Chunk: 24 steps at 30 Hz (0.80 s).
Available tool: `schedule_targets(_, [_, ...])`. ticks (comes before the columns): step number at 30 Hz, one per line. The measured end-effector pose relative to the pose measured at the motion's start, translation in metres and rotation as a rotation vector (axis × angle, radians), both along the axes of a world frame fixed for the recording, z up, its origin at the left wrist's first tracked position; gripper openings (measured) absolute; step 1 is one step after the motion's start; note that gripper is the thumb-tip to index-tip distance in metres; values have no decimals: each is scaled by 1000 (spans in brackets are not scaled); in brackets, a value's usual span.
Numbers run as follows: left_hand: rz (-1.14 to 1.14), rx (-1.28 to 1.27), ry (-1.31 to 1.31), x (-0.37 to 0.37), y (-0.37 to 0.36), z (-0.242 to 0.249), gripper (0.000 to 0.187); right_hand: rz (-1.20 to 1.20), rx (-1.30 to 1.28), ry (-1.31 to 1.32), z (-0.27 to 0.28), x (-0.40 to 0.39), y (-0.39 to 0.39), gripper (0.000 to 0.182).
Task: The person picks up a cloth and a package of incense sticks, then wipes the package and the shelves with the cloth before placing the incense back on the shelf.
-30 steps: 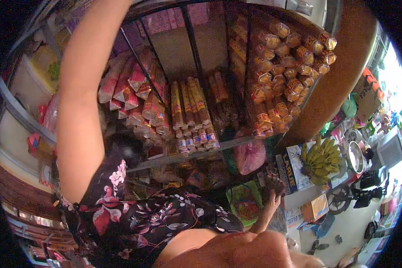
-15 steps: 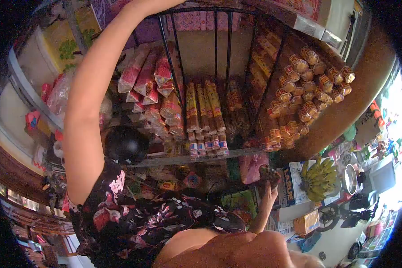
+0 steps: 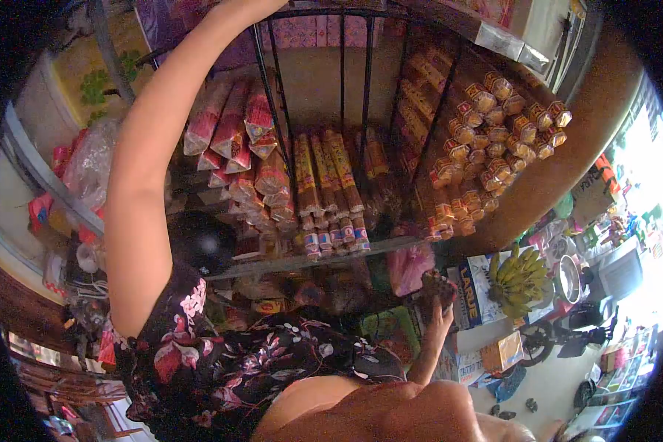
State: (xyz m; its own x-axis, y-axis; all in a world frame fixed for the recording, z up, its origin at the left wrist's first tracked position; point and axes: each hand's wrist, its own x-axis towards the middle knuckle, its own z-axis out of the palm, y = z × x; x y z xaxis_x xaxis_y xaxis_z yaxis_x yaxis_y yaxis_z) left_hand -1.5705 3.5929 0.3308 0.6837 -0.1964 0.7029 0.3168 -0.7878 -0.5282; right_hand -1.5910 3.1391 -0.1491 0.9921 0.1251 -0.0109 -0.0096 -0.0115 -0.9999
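Left arm: bent further right across the top than a second ago.
Left hand: past the top edge; its grip cannot be told.
Right hand: closed around a dark clump, right of centre.
Beside the clump: pink bag.
Upper middle: black bars, stacked packets.
Right: bananas on the LARUE box.

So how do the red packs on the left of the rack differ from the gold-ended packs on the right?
The red packs have roughly triangular ends, while the gold-ended packs have rounder, many-sided ends. In this view, the red packs slant down to the left, and the gold-ended packs slant down to the right. Both are long, wrapped packs, piled with their ends facing out.
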Motion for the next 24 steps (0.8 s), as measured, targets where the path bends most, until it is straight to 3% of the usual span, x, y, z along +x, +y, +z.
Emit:
schedule_targets(1, [-61, 17, -78, 0, 3, -4, 39, -29, 69, -1, 4, -1, 1, 46])
schedule_targets(2, [-65, 14, -77, -1, 6, -8, 39, -79, -88, -80, 10, -2, -1, 46])
schedule_targets(3, [-109, 15, -130, -2, 8, -12, 39, -85, -90, -79, 23, -2, 1, 46])
schedule_targets(5, [-163, 11, -182, -9, 8, -17, 39, -32, 335, 173, 49, 3, 9, 50])
schedule_targets(6, [-208, 49, -235, -18, 4, -20, 40, -40, 333, 175, 60, 7, 14, 50])
schedule_targets(8, [-318, 90, -324, -31, -5, -28, 44, 201, 795, 170, 81, 16, 25, 56])
schedule_targets(10, [-392, 155, -355, -41, -16, -34, 46, 339, 923, 70, 117, 27, 42, 62])
schedule_targets(12, [-491, 196, -372, -56, -36, -46, 51, 249, 725, -156, 152, 43, 59, 67])
schedule_targets(14, [-552, 203, -364, -66, -46, -57, 49, 388, 956, -58, 238, 20, 87, 73])
schedule_targets(17, [-649, 238, -347, -77, -63, -81, 43, 484, 1044, -53, 279, 16, 116, 71])
schedule_targets(21, [-625, 269, -253, -81, -73, -135, 44, 680, 1143, 3, 279, 25, 138, 58])
schedule_targets(23, [-669, 215, -244, -82, -84, -157, 46, 395, 774, 80, 263, 24, 144, 52])
schedule_targets(24, [-712, 170, -235, -81, -89, -166, 48, 380, 884, 146, 252, 25, 146, 50])
